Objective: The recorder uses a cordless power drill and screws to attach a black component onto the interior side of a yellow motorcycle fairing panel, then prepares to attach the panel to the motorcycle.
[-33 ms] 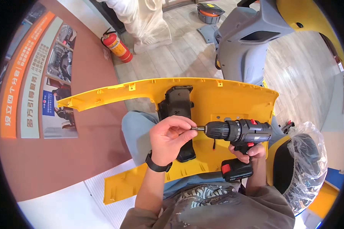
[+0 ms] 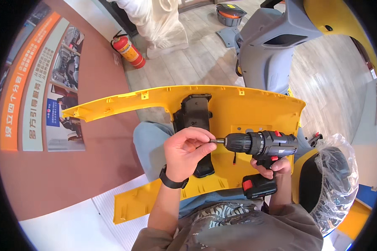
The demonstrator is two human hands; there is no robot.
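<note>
A large yellow plastic panel (image 2: 247,108) lies across my lap, with a black bracket (image 2: 193,111) fixed near its middle. My right hand (image 2: 269,166) grips the handle of a black-and-red cordless drill (image 2: 259,143), held level and pointing left above the panel. The drill's battery pack (image 2: 259,187) hangs below my fingers. My left hand (image 2: 187,152), with a black band on the wrist, pinches the bit (image 2: 217,141) at the drill's chuck between fingertips. A short black wire end (image 2: 234,159) sticks out of the panel below the chuck.
A grey and yellow scooter body (image 2: 272,50) stands ahead on the wooden floor. A seat wrapped in clear plastic (image 2: 329,184) is at my right. A red fire extinguisher (image 2: 130,52) stands by the brown wall with posters (image 2: 42,92). A white sheet-covered shape (image 2: 155,21) is beyond.
</note>
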